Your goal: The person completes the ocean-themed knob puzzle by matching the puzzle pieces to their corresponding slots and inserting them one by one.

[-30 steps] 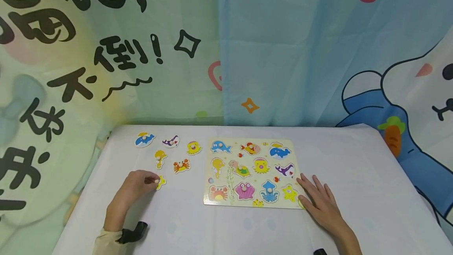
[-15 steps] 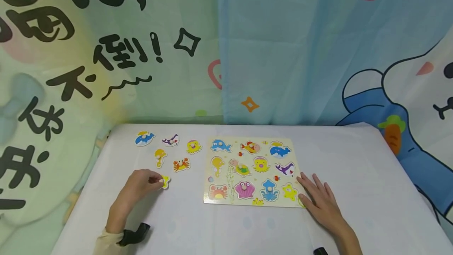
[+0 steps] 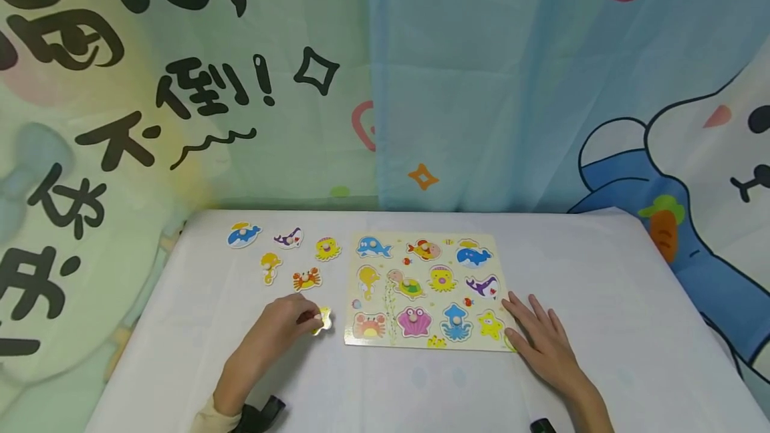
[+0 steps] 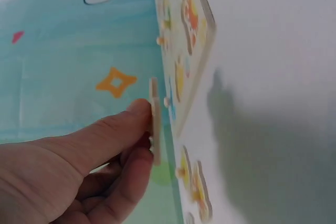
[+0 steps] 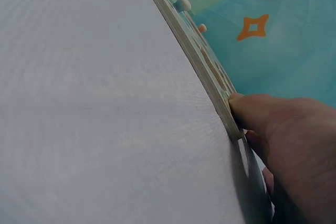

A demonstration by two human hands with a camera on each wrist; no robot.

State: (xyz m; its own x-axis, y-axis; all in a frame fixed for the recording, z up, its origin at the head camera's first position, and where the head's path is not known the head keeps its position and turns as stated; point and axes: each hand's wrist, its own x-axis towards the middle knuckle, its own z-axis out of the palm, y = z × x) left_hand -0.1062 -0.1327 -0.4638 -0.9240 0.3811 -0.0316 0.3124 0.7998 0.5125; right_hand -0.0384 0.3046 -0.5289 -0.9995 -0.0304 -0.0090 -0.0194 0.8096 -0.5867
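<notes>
I am carrying a yellow piece (image 3: 323,320), pinched in my left hand (image 3: 287,321), toward the puzzle board (image 3: 385,341); my flat, open right hand (image 3: 538,343) steadies it. Next needs aligning over its slot.

Open counter (image 3: 421,386) is seen along the near edge, between the two forearms. A narrow lane lies between the left hand (image 3: 287,323) and the puzzle board (image 3: 426,293) — partly filled by the yellow piece (image 3: 324,319) pinched there. The board's right near corner is blocked by the right hand (image 3: 541,343), laid flat against it. Behind the left hand, passage is broken up by loose pieces: crab (image 3: 307,278), seahorse (image 3: 269,266), octopus (image 3: 327,248), whales (image 3: 243,234). Right of the board the counter is bare — wide room. The far edge is closed off by the curtain (image 3: 481,85).
</notes>
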